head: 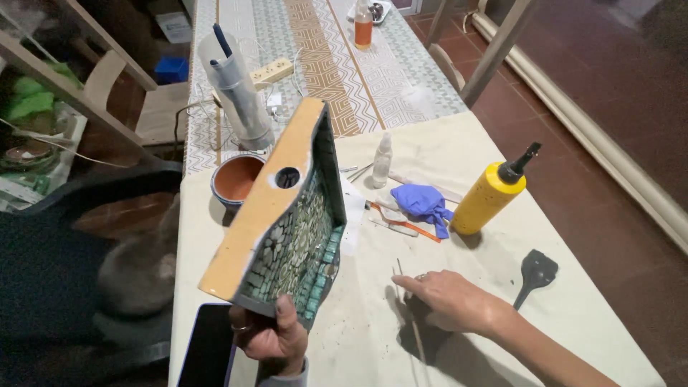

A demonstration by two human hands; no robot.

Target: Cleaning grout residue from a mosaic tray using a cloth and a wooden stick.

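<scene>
Mosaic board up on edge at left, right hand flat on the cloth.

Left hand [269, 337] clamped on the bottom corner of the mosaic board [287, 229], tilted, tiles facing right (dark tablet [208, 347] at the table's left edge, beside it). Right hand [448, 299] mostly open, holding nothing, index finger on a thin stick [408, 301]. Bare cloth around it; black spatula [534, 274] near the right edge, yellow bottle [491, 197] behind.

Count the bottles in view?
3: yellow squeeze bottle right of the blue glove, small white bottle mid-table, orange bottle at the far end. More may be hidden.
</scene>
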